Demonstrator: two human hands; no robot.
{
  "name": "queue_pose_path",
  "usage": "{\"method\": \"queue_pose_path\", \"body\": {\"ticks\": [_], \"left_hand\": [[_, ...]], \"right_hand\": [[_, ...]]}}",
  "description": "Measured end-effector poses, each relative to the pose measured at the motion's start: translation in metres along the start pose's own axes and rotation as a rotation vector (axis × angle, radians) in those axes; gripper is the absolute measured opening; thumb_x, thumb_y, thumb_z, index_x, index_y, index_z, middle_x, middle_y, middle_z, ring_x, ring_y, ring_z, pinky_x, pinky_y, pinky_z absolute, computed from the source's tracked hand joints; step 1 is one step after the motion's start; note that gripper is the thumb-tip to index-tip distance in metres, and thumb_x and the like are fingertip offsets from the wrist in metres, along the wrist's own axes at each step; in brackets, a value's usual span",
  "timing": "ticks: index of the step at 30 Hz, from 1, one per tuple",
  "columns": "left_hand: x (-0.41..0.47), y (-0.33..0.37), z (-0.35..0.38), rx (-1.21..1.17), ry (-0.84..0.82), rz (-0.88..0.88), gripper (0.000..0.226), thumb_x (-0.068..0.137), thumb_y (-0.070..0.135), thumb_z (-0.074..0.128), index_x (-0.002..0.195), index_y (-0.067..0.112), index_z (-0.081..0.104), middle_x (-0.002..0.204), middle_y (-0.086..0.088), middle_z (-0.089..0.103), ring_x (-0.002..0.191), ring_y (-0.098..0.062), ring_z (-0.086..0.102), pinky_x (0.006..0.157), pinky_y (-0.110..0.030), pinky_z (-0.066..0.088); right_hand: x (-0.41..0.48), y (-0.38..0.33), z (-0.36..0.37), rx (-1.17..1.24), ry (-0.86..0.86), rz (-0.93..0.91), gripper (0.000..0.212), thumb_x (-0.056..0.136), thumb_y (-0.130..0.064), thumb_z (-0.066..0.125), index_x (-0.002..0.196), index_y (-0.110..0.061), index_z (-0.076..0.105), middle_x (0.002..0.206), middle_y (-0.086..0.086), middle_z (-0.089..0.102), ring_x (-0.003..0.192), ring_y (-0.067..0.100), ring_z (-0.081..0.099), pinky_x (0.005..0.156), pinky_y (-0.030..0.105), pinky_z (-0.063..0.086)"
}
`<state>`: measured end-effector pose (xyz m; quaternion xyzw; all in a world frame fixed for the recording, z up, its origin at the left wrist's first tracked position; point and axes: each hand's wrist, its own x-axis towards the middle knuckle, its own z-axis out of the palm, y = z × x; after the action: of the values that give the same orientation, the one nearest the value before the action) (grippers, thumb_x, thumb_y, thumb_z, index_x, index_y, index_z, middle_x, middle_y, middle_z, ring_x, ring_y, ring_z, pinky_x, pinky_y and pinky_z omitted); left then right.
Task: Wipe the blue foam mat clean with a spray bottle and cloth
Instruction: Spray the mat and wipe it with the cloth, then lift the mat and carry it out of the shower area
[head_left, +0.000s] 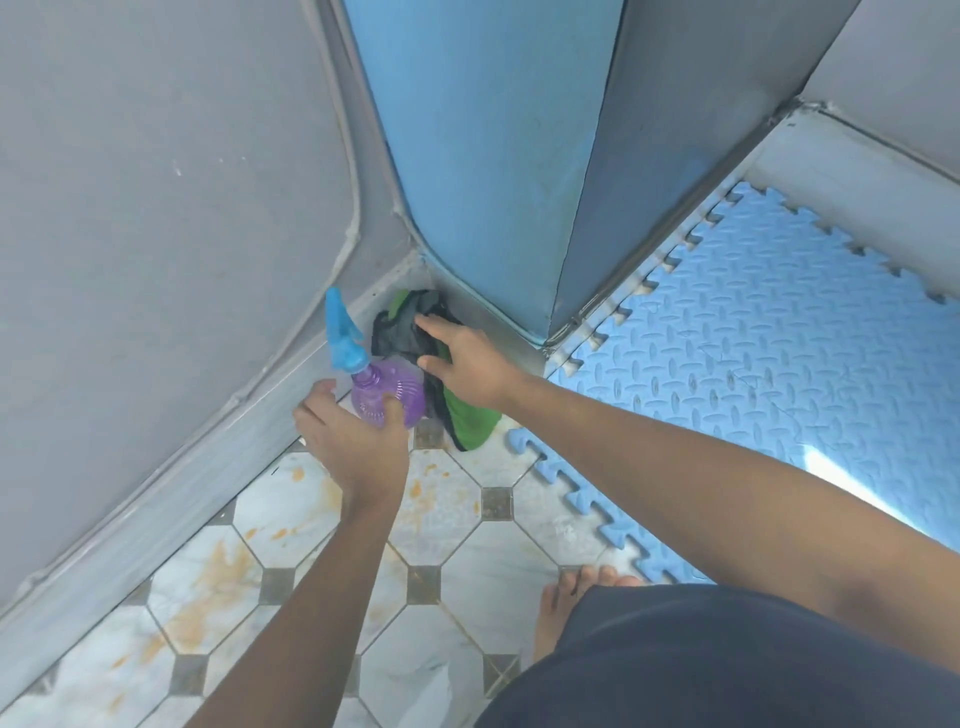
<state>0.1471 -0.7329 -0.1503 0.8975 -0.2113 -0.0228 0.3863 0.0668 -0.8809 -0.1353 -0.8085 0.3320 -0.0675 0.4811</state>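
The job is only starting. The left hand (358, 441) is wrapping around the bottle (382, 387) in the floor corner. The right hand (467, 364) is pressing on the cloth (462, 415), fingers spread. The mat (753, 338) is lying nearby, not wiped yet.

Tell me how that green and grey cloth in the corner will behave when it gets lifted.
The cloth lies crumpled in loose folds, so it will probably droop and hang limp. It looks thin, so likely light. The right hand rests on it beside the spray bottle; a trailing end might brush that.
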Motion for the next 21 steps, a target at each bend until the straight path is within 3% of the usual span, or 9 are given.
{"method": "queue_pose_path", "body": {"ticks": [3, 5, 7, 9, 11, 13, 15, 18, 21], "left_hand": [[-0.026, 0.017, 0.007, -0.077, -0.069, 0.194, 0.030, 0.082, 0.011, 0.072, 0.105, 0.005, 0.053, 0.099, 0.000, 0.049, 0.092, -0.026, 0.052, 0.081, -0.040, 0.046], [-0.041, 0.026, 0.024, -0.074, -0.261, 0.262, 0.019, 0.084, 0.010, 0.069, 0.097, 0.009, 0.056, 0.089, 0.000, 0.053, 0.082, -0.020, 0.051, 0.075, -0.038, 0.047], [-0.056, 0.034, 0.046, -0.033, -0.495, 0.297, 0.017, 0.086, 0.014, 0.069, 0.099, 0.010, 0.060, 0.091, -0.001, 0.059, 0.084, -0.021, 0.055, 0.079, -0.041, 0.048], [-0.070, 0.042, 0.065, 0.042, -0.697, 0.309, 0.025, 0.088, 0.017, 0.066, 0.111, 0.010, 0.061, 0.104, -0.005, 0.062, 0.100, -0.027, 0.058, 0.087, -0.038, 0.046], [-0.082, 0.050, 0.081, 0.209, -0.820, 0.315, 0.043, 0.091, 0.029, 0.062, 0.130, 0.012, 0.054, 0.123, -0.008, 0.059, 0.118, -0.031, 0.053, 0.096, -0.039, 0.043], [-0.091, 0.061, 0.093, 0.338, -0.840, 0.260, 0.067, 0.091, 0.050, 0.062, 0.142, 0.012, 0.044, 0.137, -0.010, 0.053, 0.127, -0.032, 0.047, 0.102, -0.042, 0.041], [-0.093, 0.074, 0.105, 0.395, -0.854, 0.186, 0.089, 0.082, 0.069, 0.064, 0.142, 0.008, 0.040, 0.140, -0.013, 0.048, 0.130, -0.033, 0.045, 0.104, -0.042, 0.039], [-0.074, 0.083, 0.113, 0.471, -0.928, 0.078, 0.105, 0.064, 0.084, 0.068, 0.133, 0.008, 0.050, 0.132, -0.011, 0.055, 0.125, -0.031, 0.054, 0.098, -0.039, 0.046], [-0.048, 0.087, 0.110, 0.490, -1.094, -0.003, 0.095, 0.047, 0.096, 0.063, 0.099, 0.017, 0.071, 0.098, 0.000, 0.074, 0.093, -0.022, 0.071, 0.076, -0.034, 0.056]], "right_hand": [[-0.013, 0.022, -0.008, -0.037, -0.059, 0.064, 0.057, 0.101, -0.012, 0.056, 0.155, -0.020, 0.039, 0.152, 0.006, 0.050, 0.135, 0.023, 0.051, 0.114, 0.029, 0.036], [-0.030, 0.041, -0.019, -0.064, -0.072, 0.097, 0.053, 0.099, -0.004, 0.051, 0.149, -0.020, 0.049, 0.117, 0.007, 0.069, 0.091, 0.022, 0.066, 0.087, 0.033, 0.050], [-0.050, 0.061, -0.029, -0.147, -0.127, 0.029, 0.050, 0.089, 0.007, 0.049, 0.131, -0.015, 0.065, 0.101, 0.005, 0.071, 0.082, 0.022, 0.065, 0.080, 0.037, 0.053], [-0.071, 0.078, -0.036, -0.179, -0.155, 0.009, 0.047, 0.080, 0.011, 0.048, 0.113, -0.013, 0.070, 0.099, 0.002, 0.072, 0.086, 0.021, 0.064, 0.080, 0.039, 0.054], [-0.092, 0.097, -0.048, -0.206, -0.126, 0.070, 0.054, 0.081, 0.011, 0.047, 0.125, -0.013, 0.067, 0.113, 0.002, 0.071, 0.094, 0.015, 0.060, 0.084, 0.030, 0.050], [-0.115, 0.123, -0.069, -0.256, -0.073, 0.138, 0.053, 0.087, 0.010, 0.046, 0.133, -0.012, 0.063, 0.129, 0.002, 0.066, 0.112, 0.018, 0.060, 0.098, 0.030, 0.046], [-0.133, 0.149, -0.100, -0.211, 0.003, 0.283, 0.040, 0.095, 0.004, 0.047, 0.124, -0.013, 0.069, 0.127, 0.002, 0.069, 0.119, 0.020, 0.061, 0.104, 0.033, 0.046], [-0.146, 0.169, -0.146, 0.081, 0.226, 0.536, 0.025, 0.096, -0.004, 0.054, 0.094, -0.020, 0.073, 0.103, 0.004, 0.074, 0.097, 0.027, 0.070, 0.089, 0.035, 0.055], [-0.165, 0.170, -0.174, 0.376, 0.484, 0.686, 0.026, 0.097, 0.000, 0.050, 0.087, -0.017, 0.068, 0.090, 0.009, 0.070, 0.074, 0.022, 0.066, 0.061, 0.021, 0.052]]}}
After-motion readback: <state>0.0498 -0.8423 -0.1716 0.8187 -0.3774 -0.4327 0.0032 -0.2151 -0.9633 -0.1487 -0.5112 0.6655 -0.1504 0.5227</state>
